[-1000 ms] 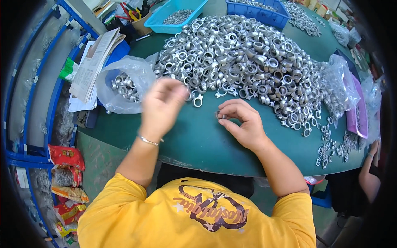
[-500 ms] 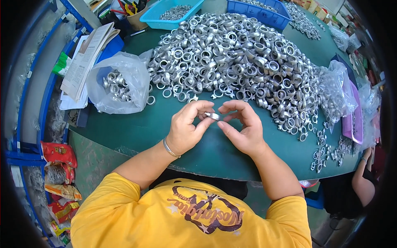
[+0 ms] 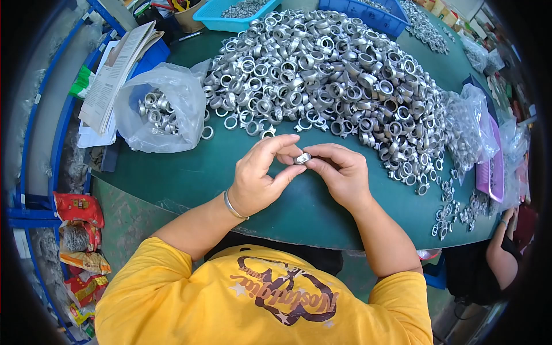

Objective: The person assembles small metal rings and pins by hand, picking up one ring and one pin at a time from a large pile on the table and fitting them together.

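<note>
1. Green worktop (image 3: 310,213) is heaped with metal rings (image 3: 322,75); more are contained in a plastic bag (image 3: 192,115) at left.
2. One single ring (image 3: 302,158) is held between both hands, nearer the body than the heap.
3. It is pinched by the right hand's (image 3: 345,175) nearly closed fingers.
4. It is steadied by the left hand (image 3: 257,178), whose index finger is raised.

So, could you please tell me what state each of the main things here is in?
Left hand: fingers closed on the metal ring
Right hand: thumb and finger pinching it
Metal ring: held up between both hands
Ring pile: loose, heaped on the green table
Left plastic bag: open, partly filled with rings
Light-blue tray: uncovered, holding small metal pieces
</note>
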The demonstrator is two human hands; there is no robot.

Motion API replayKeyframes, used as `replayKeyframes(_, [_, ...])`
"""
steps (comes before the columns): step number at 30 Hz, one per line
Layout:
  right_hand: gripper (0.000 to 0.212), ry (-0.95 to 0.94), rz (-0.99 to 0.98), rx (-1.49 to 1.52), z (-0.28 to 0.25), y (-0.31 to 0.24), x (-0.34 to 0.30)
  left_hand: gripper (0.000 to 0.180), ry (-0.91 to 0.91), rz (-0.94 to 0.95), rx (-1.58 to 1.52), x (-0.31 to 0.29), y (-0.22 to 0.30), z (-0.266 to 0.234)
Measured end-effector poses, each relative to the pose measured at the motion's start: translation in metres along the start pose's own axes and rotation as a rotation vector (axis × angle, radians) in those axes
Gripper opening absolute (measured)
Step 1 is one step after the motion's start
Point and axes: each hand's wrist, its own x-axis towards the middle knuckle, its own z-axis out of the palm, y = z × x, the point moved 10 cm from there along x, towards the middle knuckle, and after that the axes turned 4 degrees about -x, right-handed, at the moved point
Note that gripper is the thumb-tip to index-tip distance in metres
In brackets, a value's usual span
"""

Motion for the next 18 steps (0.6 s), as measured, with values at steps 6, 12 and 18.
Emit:
replayKeyframes(6, [0.016, -0.164, 0.506, 0.473, 0.022, 0.036, -0.013, 0.048, -0.096, -0.030, 0.056, 0.004, 0.004, 0.008])
replayKeyframes(12, [0.017, -0.349, 0.665, 0.714, 0.041, 0.041, -0.023, 0.045, -0.179, 0.060, 0.080, 0.007, 0.019, 0.017])
replayKeyframes(18, [0.020, -0.423, 0.689, 0.698, 0.046, 0.033, -0.028, 0.028, -0.143, 0.127, 0.133, 0.006, 0.028, 0.010])
